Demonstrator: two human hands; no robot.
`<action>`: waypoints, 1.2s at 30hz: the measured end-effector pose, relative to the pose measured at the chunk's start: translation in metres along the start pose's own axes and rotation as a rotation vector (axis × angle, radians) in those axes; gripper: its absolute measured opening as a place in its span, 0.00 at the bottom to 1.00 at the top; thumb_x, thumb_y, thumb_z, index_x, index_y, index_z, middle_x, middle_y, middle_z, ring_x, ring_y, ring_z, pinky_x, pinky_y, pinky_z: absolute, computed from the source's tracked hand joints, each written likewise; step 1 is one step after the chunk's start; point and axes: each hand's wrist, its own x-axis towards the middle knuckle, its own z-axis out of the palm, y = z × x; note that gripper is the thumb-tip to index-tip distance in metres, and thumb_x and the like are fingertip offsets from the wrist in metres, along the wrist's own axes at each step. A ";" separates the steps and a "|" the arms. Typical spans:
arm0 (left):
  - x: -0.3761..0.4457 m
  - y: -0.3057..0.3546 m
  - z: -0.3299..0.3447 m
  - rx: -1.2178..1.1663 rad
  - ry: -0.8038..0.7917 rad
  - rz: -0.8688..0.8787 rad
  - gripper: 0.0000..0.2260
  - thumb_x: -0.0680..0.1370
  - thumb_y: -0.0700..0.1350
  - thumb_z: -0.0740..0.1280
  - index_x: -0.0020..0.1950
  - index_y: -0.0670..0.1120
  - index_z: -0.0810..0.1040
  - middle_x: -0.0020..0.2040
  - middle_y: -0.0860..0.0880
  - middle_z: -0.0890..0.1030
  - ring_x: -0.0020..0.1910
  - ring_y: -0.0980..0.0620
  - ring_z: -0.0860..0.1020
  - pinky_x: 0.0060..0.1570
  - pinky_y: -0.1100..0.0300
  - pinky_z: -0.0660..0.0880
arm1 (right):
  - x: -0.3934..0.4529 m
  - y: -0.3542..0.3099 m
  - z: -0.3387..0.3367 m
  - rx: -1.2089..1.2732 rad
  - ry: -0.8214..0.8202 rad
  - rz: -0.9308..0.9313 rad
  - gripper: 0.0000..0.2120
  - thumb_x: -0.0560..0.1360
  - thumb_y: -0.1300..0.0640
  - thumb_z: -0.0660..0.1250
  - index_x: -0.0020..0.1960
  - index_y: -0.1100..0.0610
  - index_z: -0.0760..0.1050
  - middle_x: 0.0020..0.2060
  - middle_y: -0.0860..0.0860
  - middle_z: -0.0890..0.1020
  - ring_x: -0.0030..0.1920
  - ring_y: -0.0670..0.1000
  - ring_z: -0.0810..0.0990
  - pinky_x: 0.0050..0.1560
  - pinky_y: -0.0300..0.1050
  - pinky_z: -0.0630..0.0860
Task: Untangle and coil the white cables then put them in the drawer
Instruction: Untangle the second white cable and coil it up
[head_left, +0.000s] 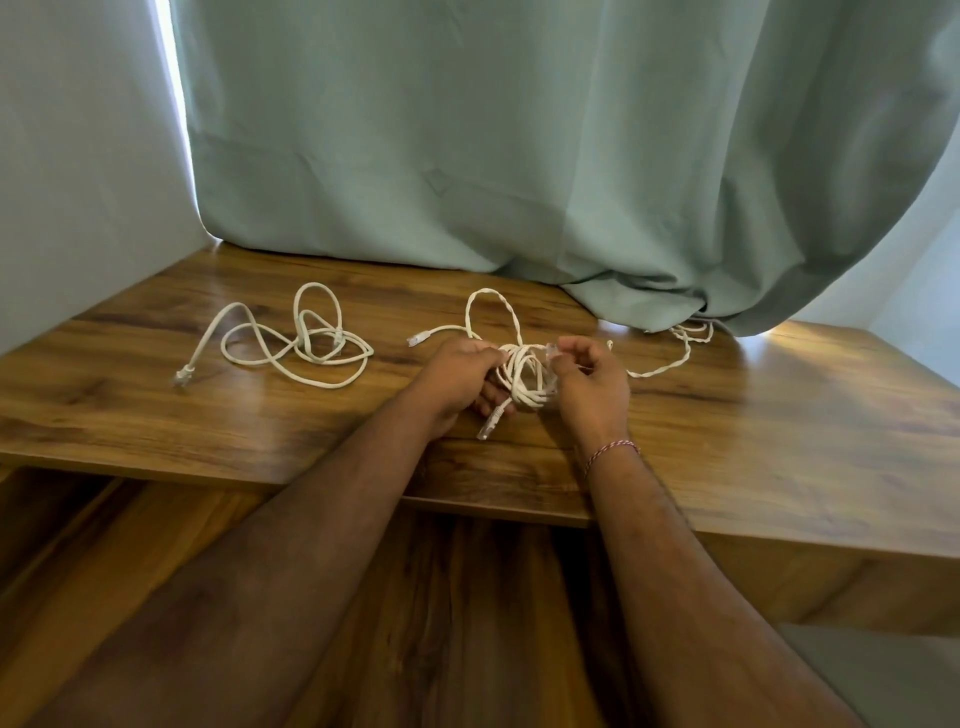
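Both forearms outstretched, fingers (563, 347) curled around tangled white cable (524, 374).

Two hands (457, 376), two white cables (291, 343) (one tangled), one curtain (519, 156).

Daylight leaks in at the curtain (519, 145) edge, far up-left of my fingers, a blown-out white strip. Warm sun patch on the table (779, 441) right of my right hand (592, 387); soft glare streaks left of my left hand (457, 384). Overall moderately bright, shadows soft beneath my hands. Wide-angle bends edges; table front curves. Slight softness at my fingertips, corners smeared.
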 end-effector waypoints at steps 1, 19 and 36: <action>-0.001 0.002 -0.001 0.018 -0.018 -0.018 0.12 0.85 0.40 0.59 0.47 0.40 0.79 0.35 0.40 0.83 0.29 0.45 0.82 0.25 0.59 0.70 | 0.003 0.000 -0.005 0.017 0.024 0.035 0.06 0.79 0.58 0.70 0.53 0.49 0.81 0.48 0.47 0.85 0.47 0.46 0.85 0.44 0.40 0.82; 0.005 -0.003 0.006 0.370 0.187 0.233 0.06 0.81 0.44 0.65 0.51 0.54 0.81 0.42 0.47 0.84 0.36 0.52 0.81 0.34 0.56 0.75 | -0.006 -0.019 -0.025 -0.581 0.084 -0.631 0.12 0.76 0.63 0.64 0.57 0.55 0.81 0.53 0.49 0.83 0.58 0.50 0.78 0.61 0.44 0.74; -0.087 0.009 -0.148 1.220 0.819 0.705 0.16 0.74 0.44 0.67 0.62 0.48 0.79 0.53 0.47 0.80 0.53 0.43 0.78 0.50 0.46 0.73 | -0.075 -0.051 0.154 -0.292 -0.408 -0.592 0.10 0.77 0.63 0.65 0.56 0.54 0.79 0.45 0.47 0.81 0.46 0.49 0.80 0.48 0.45 0.77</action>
